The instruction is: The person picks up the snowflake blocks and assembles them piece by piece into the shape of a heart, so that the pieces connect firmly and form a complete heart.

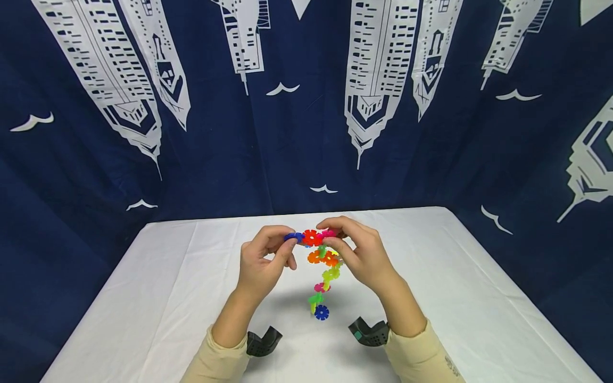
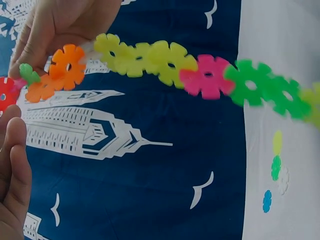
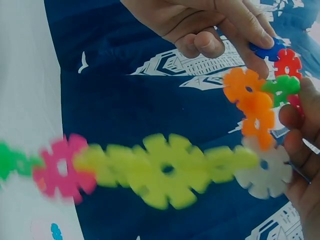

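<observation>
A chain of interlocking plastic flower discs hangs in front of me over the white table. Between finger and thumb, my left hand [image 1: 261,260] pinches a blue disc [image 3: 270,50] at the chain's upper end. A red disc [image 1: 312,238] joins it to a pink disc [image 1: 328,234], which my right hand [image 1: 361,252] pinches. Below these hang a green disc [image 3: 281,90], orange discs [image 2: 68,67], a whitish disc [image 3: 265,170], yellow discs [image 2: 171,64], another pink disc [image 2: 208,76] and green discs [image 2: 251,84]. At the low end dangles a dark blue disc [image 1: 322,313].
A white cloth covers the table [image 1: 182,298]. Several loose discs lie on it, among them a light blue disc [image 2: 267,201] and a small green disc [image 2: 276,168]. Behind stands a navy curtain [image 1: 215,159] with white building prints. Black wrist mounts [image 1: 263,342] stick out from both sleeves.
</observation>
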The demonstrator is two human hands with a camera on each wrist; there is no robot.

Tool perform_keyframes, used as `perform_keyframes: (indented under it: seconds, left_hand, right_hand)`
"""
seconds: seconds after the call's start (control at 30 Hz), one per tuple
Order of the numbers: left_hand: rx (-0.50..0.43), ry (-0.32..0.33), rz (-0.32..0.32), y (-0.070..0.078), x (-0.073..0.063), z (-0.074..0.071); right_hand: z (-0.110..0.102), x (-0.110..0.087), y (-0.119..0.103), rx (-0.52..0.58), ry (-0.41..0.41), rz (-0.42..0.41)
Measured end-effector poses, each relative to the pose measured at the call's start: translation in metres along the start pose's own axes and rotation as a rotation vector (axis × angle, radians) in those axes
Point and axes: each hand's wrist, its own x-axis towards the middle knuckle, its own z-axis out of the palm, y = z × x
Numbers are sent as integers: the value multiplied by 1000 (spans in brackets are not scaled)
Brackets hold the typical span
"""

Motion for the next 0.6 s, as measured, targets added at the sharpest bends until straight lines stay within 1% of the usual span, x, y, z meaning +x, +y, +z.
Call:
perform_keyframes:
  seconds: [0.1, 0.27, 0.33, 0.43, 0.6]
  left_hand:
    - [9, -3, -14, -1, 0, 0]
    - [8, -10, -24, -1, -1, 0]
    - [8, -17, -26, -1, -1, 0]
    - [11, -25, -22, -1, 0, 0]
    - [3, -22, -17, -1, 0, 0]
  right_hand:
    - [2, -1, 3, 58, -22, 55]
    - [3, -1, 4, 205, -88, 192]
    - [4, -1, 5, 239, -106, 227]
    - [4, -1, 5, 263, -106, 234]
    - [6, -2, 5, 292, -62, 211]
